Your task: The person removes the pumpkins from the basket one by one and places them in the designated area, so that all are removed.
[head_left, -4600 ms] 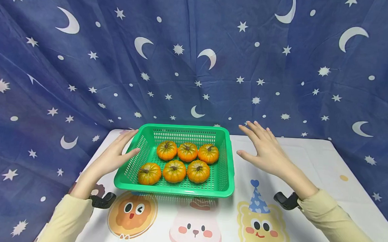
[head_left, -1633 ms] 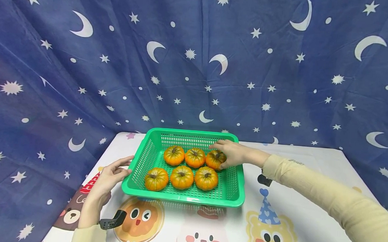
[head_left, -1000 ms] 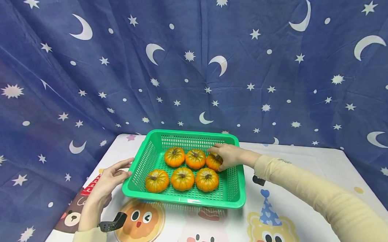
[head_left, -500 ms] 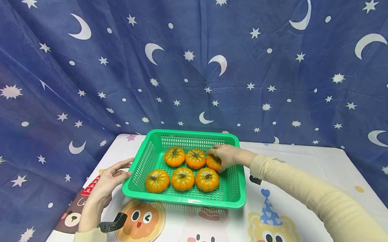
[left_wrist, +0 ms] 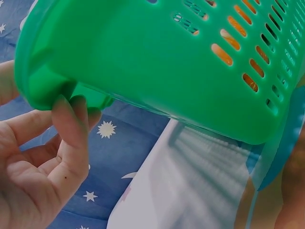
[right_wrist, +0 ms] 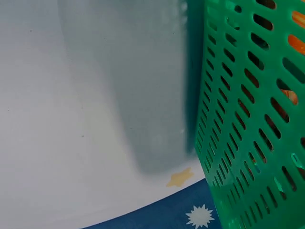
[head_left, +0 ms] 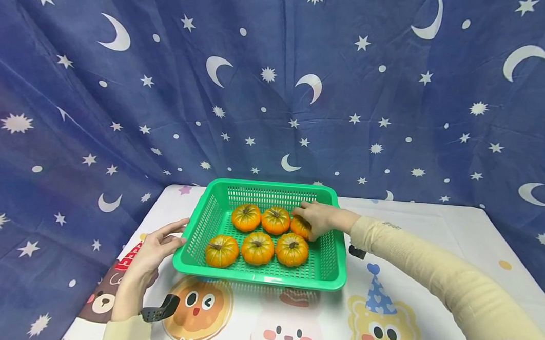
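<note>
Several small orange pumpkins [head_left: 257,248] sit in two rows inside a green plastic basket [head_left: 259,279]. My right hand [head_left: 320,218] reaches over the basket's right wall, its fingers curled round the back-right pumpkin [head_left: 300,227] and covering part of it. That pumpkin still sits level with its neighbours. At the left side, my left hand [head_left: 154,250] holds the basket's rim; the left wrist view shows its fingers [left_wrist: 70,125] bent up against the rim's underside. In the right wrist view only the basket's slotted wall [right_wrist: 252,114] shows, with the right hand mostly hidden behind it.
The basket stands on a white tablecloth [head_left: 417,234] printed with cartoon figures. A dark blue curtain [head_left: 277,88] with moons and stars hangs right behind the table and along its left side.
Both hands were apart from the basket at first. The left has since taken its rim, and the right has moved in leftward and closed round the back-right pumpkin. Little moved in the last second.
</note>
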{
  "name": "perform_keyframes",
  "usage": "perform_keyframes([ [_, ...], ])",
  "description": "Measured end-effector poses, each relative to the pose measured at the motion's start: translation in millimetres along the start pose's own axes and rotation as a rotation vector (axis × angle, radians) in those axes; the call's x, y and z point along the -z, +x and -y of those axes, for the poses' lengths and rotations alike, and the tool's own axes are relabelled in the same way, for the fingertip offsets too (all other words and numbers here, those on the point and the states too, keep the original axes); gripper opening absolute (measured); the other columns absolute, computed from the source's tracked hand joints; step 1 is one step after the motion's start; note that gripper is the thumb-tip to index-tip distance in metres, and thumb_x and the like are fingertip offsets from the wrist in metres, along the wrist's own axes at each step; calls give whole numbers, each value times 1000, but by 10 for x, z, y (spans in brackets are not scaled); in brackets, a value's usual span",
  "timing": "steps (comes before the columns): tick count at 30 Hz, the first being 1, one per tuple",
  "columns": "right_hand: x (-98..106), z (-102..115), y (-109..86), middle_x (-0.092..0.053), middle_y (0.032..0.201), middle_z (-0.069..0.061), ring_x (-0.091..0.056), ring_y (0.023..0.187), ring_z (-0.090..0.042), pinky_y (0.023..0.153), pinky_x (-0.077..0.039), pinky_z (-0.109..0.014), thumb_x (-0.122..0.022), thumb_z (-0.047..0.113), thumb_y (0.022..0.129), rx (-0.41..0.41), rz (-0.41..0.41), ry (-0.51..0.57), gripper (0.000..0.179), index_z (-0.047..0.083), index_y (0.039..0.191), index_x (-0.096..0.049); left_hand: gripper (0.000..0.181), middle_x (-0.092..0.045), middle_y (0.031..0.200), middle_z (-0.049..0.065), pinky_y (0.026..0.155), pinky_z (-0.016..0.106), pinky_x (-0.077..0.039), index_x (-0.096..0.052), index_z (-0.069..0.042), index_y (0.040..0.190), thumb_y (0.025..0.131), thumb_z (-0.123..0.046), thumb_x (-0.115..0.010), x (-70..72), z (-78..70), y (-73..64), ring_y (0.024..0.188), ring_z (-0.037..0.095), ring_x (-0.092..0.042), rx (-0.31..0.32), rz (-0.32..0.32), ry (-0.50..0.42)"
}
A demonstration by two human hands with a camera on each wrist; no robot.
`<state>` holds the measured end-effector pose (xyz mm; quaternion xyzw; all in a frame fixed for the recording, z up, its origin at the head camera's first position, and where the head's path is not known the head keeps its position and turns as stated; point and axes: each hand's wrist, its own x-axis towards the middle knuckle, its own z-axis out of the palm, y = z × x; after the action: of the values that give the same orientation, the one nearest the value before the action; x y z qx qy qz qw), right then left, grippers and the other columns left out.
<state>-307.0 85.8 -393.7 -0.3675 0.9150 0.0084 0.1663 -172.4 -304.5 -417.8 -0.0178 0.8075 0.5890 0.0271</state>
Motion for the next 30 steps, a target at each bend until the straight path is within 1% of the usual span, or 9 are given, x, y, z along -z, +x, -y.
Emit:
perform_keyframes([
  [4, 6, 18, -21, -48, 126, -11, -51, 104, -30, 90, -47, -46, -79, 19, 73, -19, 8, 8, 72, 18, 138, -47, 53, -63, 105, -15, 84, 21, -48, -45, -6, 142, 91, -12, -60, -2, -8, 12, 86, 4, -65, -5, 0, 3],
  [6, 0, 24, -28, -48, 125, -11, -51, 103, -30, 88, -48, -45, -79, 19, 72, -20, 3, 11, 72, 19, 137, -47, 53, -63, 105, -15, 84, 21, -48, -45, -6, 142, 91, -12, -60, -2, -10, 13, 86, 4, -65, -4, -3, 7],
  [13, -9, 39, -67, -48, 125, -11, -49, 102, -30, 86, -48, -45, -79, 19, 72, -16, -18, 27, 71, 19, 137, -48, 53, -63, 107, -12, 84, 21, -48, -45, -7, 142, 91, -13, -60, -9, -12, 0, 86, 5, -65, 3, -6, 8],
  [15, 0, 42, -85, -48, 124, -11, -49, 102, -29, 88, -48, -46, -79, 19, 72, -10, -33, 37, 72, 18, 137, -48, 53, -63, 108, -10, 84, 21, -48, -45, -7, 142, 91, -13, -60, -11, -9, -5, 86, 5, -65, 4, -7, 7],
  [18, 21, 51, -129, -49, 123, -11, -49, 102, -28, 92, -45, -46, -80, 19, 71, 9, -71, 53, 72, 15, 136, -49, 53, -63, 108, -9, 84, 21, -48, -45, -8, 142, 91, -13, -60, -15, -6, -12, 86, 5, -65, 6, -9, 9],
  [20, 41, 61, -166, -49, 121, -11, -49, 100, -28, 92, -44, -45, -80, 19, 70, 21, -103, 63, 73, 14, 135, -49, 53, -63, 108, -10, 84, 21, -48, -45, -8, 142, 91, -13, -60, -16, -4, -15, 86, 4, -65, 6, -10, 12],
  [25, 87, 79, -268, -49, 121, -11, -47, 98, -27, 87, -44, -42, -81, 18, 68, 49, -179, 97, 73, 13, 134, -50, 53, -63, 108, -9, 84, 20, -49, -45, -8, 142, 92, -13, -60, -13, -8, -16, 86, 5, -65, 10, -14, 17],
  [30, 145, 111, -371, -49, 121, -10, -46, 100, -26, 86, -44, -41, -79, 19, 68, 71, -252, 132, 73, 14, 135, -49, 53, -64, 112, -4, 84, 20, -48, -46, -10, 142, 92, -14, -60, -21, -27, -10, 86, 5, -66, 28, -27, 27],
])
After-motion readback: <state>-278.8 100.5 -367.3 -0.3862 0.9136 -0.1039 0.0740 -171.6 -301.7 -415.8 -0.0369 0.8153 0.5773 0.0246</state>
